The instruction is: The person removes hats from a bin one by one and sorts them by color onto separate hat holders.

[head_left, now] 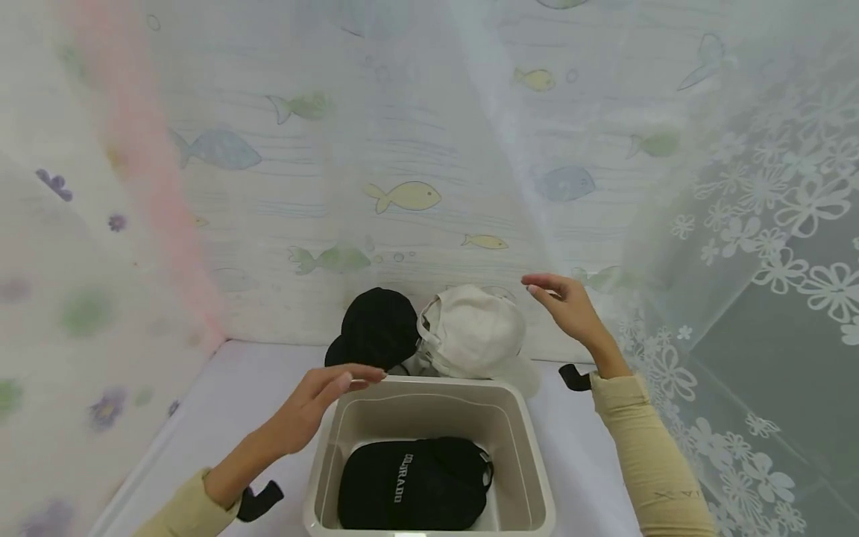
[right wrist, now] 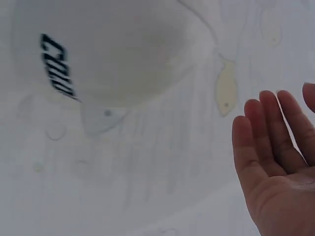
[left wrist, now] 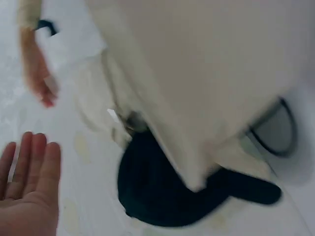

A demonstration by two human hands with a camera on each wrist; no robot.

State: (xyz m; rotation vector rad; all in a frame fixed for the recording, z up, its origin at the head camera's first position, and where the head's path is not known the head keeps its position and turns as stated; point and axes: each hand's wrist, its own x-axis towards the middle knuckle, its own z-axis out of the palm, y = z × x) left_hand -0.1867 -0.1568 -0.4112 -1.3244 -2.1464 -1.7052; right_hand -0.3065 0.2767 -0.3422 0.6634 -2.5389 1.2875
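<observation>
A black cap (head_left: 416, 485) with light lettering lies in a beige plastic bin (head_left: 537, 477). Behind the bin stand a second black cap (head_left: 379, 328) and a white cap (head_left: 476, 332), side by side against the curtain. My left hand (head_left: 305, 410) is over the bin's back left corner, fingers straight and holding nothing; its palm shows in the left wrist view. To the right of the white cap, my right hand (head_left: 564, 302) is raised with loosely bent fingers and nothing in it. In the right wrist view the white cap (right wrist: 113, 54) shows dark lettering.
A curtain printed with fish (head_left: 409, 195) hangs right behind the caps. Sheer fabric with white flowers (head_left: 738, 373) closes in the right side, and a flowered curtain (head_left: 107, 298) the left. The bin stands on a white-covered table (head_left: 268, 373).
</observation>
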